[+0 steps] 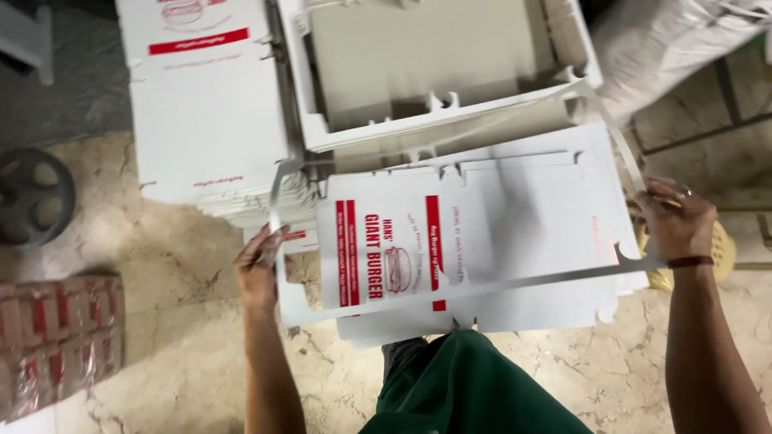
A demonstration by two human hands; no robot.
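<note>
Hands, left (pixel 259 259) and right (pixel 674 219), fingers gripping thin cardboard frame (pixel 515 283); uneven pulling could tear it over the box blanks (pixel 482 241)

Beige marble floor (pixel 177 354) with dark veins runs underfoot, and it turns grey toward eleven o'clock. A dark round wheel (pixel 32 197) lies at nine o'clock. Wrapped red-and-white bundles (pixel 56 341) sit at eight. A pale sack (pixel 667 40) slumps at one o'clock. Light falls soft and even.
</note>
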